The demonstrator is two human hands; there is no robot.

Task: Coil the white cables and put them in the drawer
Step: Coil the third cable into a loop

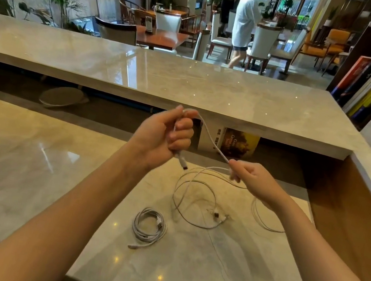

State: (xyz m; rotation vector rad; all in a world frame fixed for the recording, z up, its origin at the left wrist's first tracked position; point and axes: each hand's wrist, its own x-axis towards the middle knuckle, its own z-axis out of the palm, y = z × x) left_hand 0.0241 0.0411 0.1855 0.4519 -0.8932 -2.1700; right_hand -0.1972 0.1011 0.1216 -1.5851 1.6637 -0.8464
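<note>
The left hand (168,134) is fisted around a white cable (211,140), its plug end (182,162) poking out below. The right hand (251,176) pinches the same cable farther along, fingers curled. The slack drops in loose loops onto the marble counter (51,166), seemingly tangled with another lead. A coiled cable (149,228) lies beside them. Books (228,141) sit under the raised ledge (189,86).

Coiled cable (149,226) lies on the counter (27,162), left of the loose cable (197,192).

loose cable (197,192) blurred, book (238,142) half hidden
</note>
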